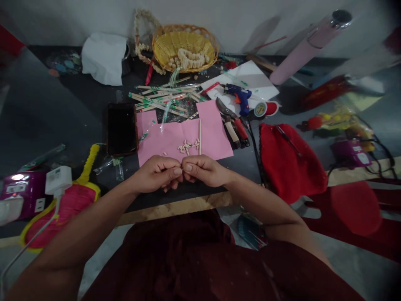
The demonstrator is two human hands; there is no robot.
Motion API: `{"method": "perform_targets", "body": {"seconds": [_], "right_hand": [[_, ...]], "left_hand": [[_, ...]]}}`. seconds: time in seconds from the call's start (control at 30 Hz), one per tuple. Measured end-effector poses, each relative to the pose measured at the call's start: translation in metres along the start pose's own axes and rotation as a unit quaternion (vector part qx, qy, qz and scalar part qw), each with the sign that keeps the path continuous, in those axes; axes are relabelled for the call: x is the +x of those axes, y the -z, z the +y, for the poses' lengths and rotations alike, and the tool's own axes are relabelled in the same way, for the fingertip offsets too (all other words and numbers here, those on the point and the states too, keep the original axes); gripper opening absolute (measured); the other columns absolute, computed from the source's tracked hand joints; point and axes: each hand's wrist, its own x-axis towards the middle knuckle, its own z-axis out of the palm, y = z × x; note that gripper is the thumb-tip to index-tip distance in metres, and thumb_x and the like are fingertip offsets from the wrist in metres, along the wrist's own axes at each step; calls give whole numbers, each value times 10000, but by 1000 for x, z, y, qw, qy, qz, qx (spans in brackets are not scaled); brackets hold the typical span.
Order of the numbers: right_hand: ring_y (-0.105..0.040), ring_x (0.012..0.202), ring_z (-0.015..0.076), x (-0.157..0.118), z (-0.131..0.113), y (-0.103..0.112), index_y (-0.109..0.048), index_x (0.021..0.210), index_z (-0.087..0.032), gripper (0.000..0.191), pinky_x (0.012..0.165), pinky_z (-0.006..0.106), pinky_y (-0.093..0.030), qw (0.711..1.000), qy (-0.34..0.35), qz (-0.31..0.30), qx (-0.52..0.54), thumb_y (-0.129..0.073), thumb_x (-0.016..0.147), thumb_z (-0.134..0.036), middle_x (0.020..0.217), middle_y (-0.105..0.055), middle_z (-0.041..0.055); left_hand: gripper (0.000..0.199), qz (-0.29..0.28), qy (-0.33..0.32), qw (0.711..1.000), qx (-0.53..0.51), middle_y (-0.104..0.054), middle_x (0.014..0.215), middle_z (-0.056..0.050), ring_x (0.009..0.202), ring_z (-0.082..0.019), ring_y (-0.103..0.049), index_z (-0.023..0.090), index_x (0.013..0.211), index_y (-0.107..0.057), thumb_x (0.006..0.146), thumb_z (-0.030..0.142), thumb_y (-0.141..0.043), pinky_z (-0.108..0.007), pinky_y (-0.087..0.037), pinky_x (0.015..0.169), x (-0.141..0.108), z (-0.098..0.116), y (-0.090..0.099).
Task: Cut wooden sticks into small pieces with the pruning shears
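Note:
My left hand and my right hand meet at their fingertips over the table's near edge. Both are closed in a pinch, and whatever sits between the fingers is too small or hidden to make out. Just beyond them lies a pink sheet of paper. On it rest a small heap of short cut wooden pieces and one longer pale stick. Behind the sheet, several wrapped chopsticks lie in a loose pile. Pruning shears rest at the sheet's right side.
A black phone lies left of the paper. At the back stand a wicker basket holding beaded wooden work and a tall pink flask. A blue glue gun, a red thread spool and red cloth are to the right.

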Motion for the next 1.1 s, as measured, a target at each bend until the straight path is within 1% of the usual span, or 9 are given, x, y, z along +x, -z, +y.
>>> {"method": "perform_targets", "body": {"seconds": [0.23, 0.4, 0.47, 0.53, 0.63, 0.73, 0.8, 0.87, 1.1], "right_hand": [[-462, 590, 71, 2, -4, 9, -505, 750, -170, 375, 572, 214, -393, 991, -7, 49, -128, -407, 968, -458, 665, -486, -34], [-480, 619, 81, 1, -4, 9, -526, 780, -169, 427, 592, 217, -385, 977, -6, 46, -207, -333, 981, -493, 677, -503, -19], [-462, 595, 90, -1, -5, 16, -511, 735, -179, 461, 582, 228, -373, 960, -13, 103, -259, -309, 979, -514, 646, -480, -20], [-438, 579, 106, -5, -7, 32, -490, 698, -193, 450, 592, 252, -369, 905, -24, 223, -362, -328, 971, -512, 621, -452, -18], [-524, 784, 177, -18, -10, 66, -551, 869, -191, 291, 750, 317, -426, 754, -48, 400, -520, -400, 950, -427, 831, -566, 57], [-477, 1058, 301, -35, -8, 95, -573, 1004, -169, 274, 893, 473, -417, 629, -130, 447, -623, -506, 883, -406, 1111, -560, 151], [-432, 1110, 361, -42, -4, 103, -594, 947, -164, 286, 852, 538, -432, 604, -183, 441, -638, -541, 853, -429, 1176, -530, 179], [-417, 1115, 388, -44, 0, 105, -598, 882, -159, 283, 818, 568, -443, 603, -210, 431, -637, -561, 836, -435, 1190, -520, 192], [-435, 1154, 379, -37, 5, 108, -586, 822, -153, 192, 875, 573, -440, 594, -214, 453, -630, -507, 856, -325, 1232, -532, 190]], "left_hand": [[387, 62, -19, 995, 76, -608, 602, -4, 438, -58, -519, 135, 722, -615, 896, 469, -521, -150, -429, 426, 6, 0, 4], [362, 82, -9, 995, 57, -604, 602, -3, 451, -56, -523, 136, 706, -620, 891, 438, -547, -148, -430, 436, 6, -1, 6], [301, 114, -2, 993, 25, -609, 599, 1, 440, -52, -513, 136, 732, -634, 860, 407, -607, -152, -444, 438, 7, -2, 6], [259, 161, -10, 987, -21, -624, 610, -2, 434, -49, -503, 133, 737, -645, 820, 378, -665, -166, -471, 451, 10, -3, 6], [211, 204, -32, 974, -92, -653, 630, -12, 431, -48, -502, 128, 746, -659, 750, 322, -742, -181, -489, 453, 13, -6, 7], [210, 215, -30, 964, -154, -667, 624, -11, 418, -49, -500, 130, 789, -656, 702, 273, -783, -193, -497, 452, 16, -7, 7], [218, 217, -24, 958, -184, -668, 618, -12, 411, -44, -491, 129, 790, -643, 697, 262, -787, -194, -495, 452, 16, -6, 7], [215, 214, -18, 957, -196, -664, 614, -12, 409, -38, -484, 126, 781, -635, 699, 256, -786, -189, -489, 452, 16, -5, 7], [205, 203, -16, 957, -206, -655, 646, -9, 424, -30, -478, 126, 758, -623, 737, 279, -758, -179, -479, 463, 14, -4, 6]]}}
